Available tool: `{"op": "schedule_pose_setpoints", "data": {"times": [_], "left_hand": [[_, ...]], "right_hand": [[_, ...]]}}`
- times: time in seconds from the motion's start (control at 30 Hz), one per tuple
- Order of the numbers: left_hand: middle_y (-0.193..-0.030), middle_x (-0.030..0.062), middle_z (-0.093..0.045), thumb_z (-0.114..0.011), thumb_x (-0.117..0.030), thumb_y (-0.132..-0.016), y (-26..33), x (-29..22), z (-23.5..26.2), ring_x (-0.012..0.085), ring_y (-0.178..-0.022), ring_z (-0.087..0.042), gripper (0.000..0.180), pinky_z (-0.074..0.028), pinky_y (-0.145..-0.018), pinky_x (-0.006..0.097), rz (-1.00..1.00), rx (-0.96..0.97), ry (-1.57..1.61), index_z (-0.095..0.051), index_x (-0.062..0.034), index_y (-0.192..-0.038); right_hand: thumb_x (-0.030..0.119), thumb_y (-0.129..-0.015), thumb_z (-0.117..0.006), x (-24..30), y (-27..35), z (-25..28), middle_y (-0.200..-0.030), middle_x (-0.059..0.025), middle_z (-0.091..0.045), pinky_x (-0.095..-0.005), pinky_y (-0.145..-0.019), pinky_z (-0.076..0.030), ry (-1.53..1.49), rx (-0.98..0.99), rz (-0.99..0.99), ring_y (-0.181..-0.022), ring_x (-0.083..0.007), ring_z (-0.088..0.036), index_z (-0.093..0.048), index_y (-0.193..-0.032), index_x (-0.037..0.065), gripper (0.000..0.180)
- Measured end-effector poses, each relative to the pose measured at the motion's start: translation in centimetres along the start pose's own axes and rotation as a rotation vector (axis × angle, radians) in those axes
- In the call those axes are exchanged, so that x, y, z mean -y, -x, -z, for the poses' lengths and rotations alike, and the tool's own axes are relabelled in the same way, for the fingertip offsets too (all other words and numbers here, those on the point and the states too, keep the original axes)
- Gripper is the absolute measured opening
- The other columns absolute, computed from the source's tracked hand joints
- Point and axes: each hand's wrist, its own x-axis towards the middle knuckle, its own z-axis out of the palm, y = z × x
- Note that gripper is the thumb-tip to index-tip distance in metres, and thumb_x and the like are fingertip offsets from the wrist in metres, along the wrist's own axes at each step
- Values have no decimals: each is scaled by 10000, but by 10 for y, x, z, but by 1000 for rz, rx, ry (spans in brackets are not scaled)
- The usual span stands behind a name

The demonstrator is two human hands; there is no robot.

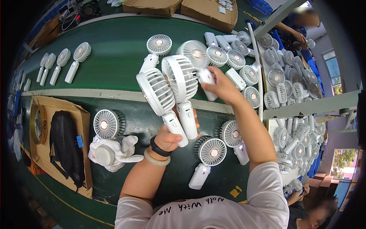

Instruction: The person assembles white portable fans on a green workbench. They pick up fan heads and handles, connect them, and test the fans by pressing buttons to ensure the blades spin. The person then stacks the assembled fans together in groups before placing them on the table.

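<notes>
In the head view, the left hand [164, 138] is closed around the handles of two white handheld fans [162, 100], which stand upright side by side, heads overlapping, above the green work surface [118, 74]. Their heads are deep and drum-shaped with curved, slatted guards; the handles are slim, smooth and round-ended, with small dark details. Just beside them, the right hand [222, 84] grips the handle of a motion-blurred white fan [193, 54], an orange-toned ring showing at its centre.
</notes>
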Motion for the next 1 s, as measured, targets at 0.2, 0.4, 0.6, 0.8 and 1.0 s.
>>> {"op": "schedule_pose_setpoints", "data": {"times": [0.2, 0.4, 0.6, 0.8, 1.0], "left_hand": [[-1107, 121, -451, -756, -125, -597, 4, -1, 1, 250, -1014, -544, 870, -548, -781, 436, 5, -36, -162, -282, -104, -1326], [-1159, 122, -453, -777, -130, -588, 6, 2, 1, 253, -1038, -540, 884, -520, -822, 439, 47, -73, -208, -290, -72, -1323], [-1154, 119, -455, -773, -124, -575, 4, 2, -2, 255, -1040, -537, 860, -515, -832, 439, 57, -86, -211, -314, -59, -1299], [-1145, 116, -462, -774, -124, -575, 5, 4, 0, 255, -1049, -533, 852, -510, -843, 442, 65, -91, -222, -322, -62, -1294], [-1181, 124, -478, -763, -95, -575, 6, 4, 5, 255, -1073, -525, 851, -491, -883, 452, 71, -99, -211, -333, -40, -1308]], "right_hand": [[61, -833, -594, 17, 65, -9, -1152, -70, -515, -315, -875, -435, -378, 52, 9, -1006, -138, -520, -307, -1330, 41, 575], [41, -822, -582, 21, 79, -10, -1054, -80, -597, -296, -827, -462, -534, 11, 8, -935, -149, -585, -442, -1229, 18, 431], [-10, -793, -599, 26, 78, -12, -1055, -64, -600, -286, -840, -459, -543, -23, 13, -949, -125, -577, -480, -1190, 14, 415], [17, -761, -649, 27, 78, -13, -1078, -66, -614, -282, -876, -443, -515, -59, 2, -974, -127, -583, -500, -1188, 14, 452], [4, -772, -636, 30, 79, -18, -1100, -69, -603, -290, -893, -431, -486, -77, 2, -1001, -133, -573, -491, -1197, 11, 450]]}}
